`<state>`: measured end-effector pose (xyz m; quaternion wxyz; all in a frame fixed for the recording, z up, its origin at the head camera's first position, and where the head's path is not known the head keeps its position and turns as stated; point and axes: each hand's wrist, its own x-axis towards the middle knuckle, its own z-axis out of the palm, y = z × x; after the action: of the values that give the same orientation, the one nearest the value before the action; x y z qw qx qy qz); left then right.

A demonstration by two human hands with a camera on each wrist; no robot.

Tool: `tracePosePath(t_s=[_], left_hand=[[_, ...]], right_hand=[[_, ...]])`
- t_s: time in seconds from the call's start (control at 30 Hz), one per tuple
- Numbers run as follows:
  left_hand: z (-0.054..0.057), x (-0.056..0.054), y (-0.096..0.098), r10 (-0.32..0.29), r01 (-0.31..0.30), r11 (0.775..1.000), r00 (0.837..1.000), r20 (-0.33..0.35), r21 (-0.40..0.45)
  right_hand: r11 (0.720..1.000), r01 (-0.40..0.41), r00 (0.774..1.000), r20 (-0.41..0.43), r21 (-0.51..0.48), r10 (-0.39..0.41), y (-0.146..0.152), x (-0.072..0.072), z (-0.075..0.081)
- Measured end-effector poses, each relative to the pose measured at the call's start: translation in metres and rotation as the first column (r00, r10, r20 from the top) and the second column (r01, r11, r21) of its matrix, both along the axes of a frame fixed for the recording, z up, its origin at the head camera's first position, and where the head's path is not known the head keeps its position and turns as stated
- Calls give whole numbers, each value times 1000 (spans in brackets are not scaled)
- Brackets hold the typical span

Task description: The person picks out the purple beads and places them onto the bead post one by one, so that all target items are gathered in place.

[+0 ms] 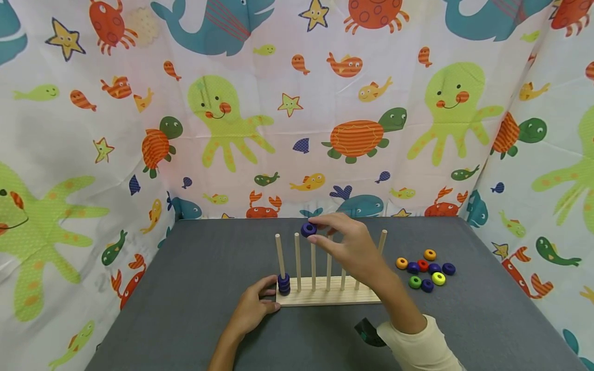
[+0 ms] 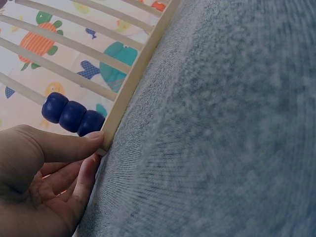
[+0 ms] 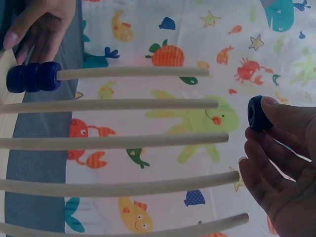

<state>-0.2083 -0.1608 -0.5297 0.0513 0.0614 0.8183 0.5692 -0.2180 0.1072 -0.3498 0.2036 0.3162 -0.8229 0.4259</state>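
Observation:
A dark blue ring-shaped bead [image 1: 304, 233] is pinched between thumb and fingertips of my right hand [image 1: 355, 252]. It is held in the air near the tops of the upright pegs, and in the right wrist view the bead [image 3: 260, 114] stands apart from every peg tip. The wooden base [image 1: 320, 298] carries a row of several thin pegs. Three dark blue beads [image 2: 73, 116] are stacked on the leftmost peg [image 1: 280, 255], down at the base. My left hand [image 1: 252, 307] grips the base's left end, thumb and fingers on its edge.
Right of the pegs, loose beads lie on the grey table [image 1: 213, 257]: orange [image 1: 429, 254], red [image 1: 423, 265], green [image 1: 415, 282], yellow [image 1: 438, 279] and several blue ones [image 1: 448, 268]. A dark object [image 1: 368, 332] is beside the right sleeve. A patterned curtain [image 1: 287, 139] hangs behind.

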Motion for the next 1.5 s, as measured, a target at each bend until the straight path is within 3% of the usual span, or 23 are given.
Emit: tracePosePath(t_s=[0.87, 1.23, 1.5], left_hand=[[-1, -1, -1, -9, 9, 1000, 1000, 12, 14], [-3, 0, -2, -24, 24, 999, 1000, 0, 25], [-2, 0, -2, -22, 22, 1000, 1000, 2, 22]], right_hand=[[994, -62, 998, 36, 88, 59, -46, -13, -2], [993, -80, 991, 112, 86, 70, -53, -14, -9], [993, -63, 993, 101, 102, 53, -53, -15, -9]])
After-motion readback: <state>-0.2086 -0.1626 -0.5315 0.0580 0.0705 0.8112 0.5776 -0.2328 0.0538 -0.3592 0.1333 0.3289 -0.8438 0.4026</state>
